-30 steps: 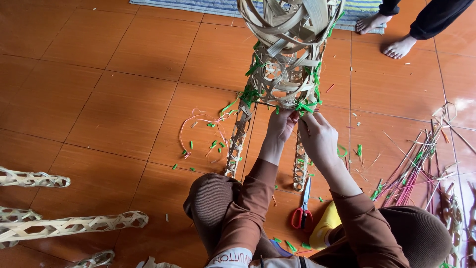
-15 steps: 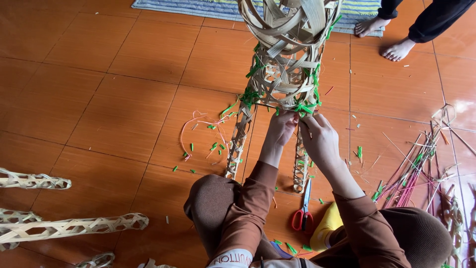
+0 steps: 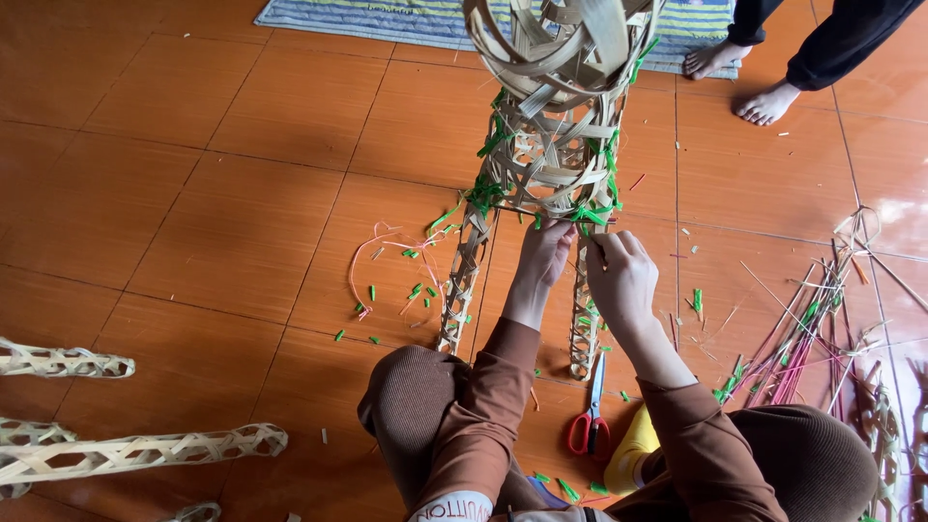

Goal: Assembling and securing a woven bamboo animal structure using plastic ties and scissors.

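Head view, near to far: red-handled scissors point(image 3: 589, 418) lie on the floor just below the hands. The left hand point(image 3: 544, 253) and right hand point(image 3: 620, 280) have barely shifted over the last second, both pinched narrow at the lower edge of the woven bamboo frame point(image 3: 551, 145), so tying continues. What they grip is hidden; the frame's top is cut off.

Red-handled scissors point(image 3: 588, 425), woven tubes point(image 3: 145, 451), striped rug point(image 3: 387, 19), and another person's bare feet point(image 3: 764, 101).
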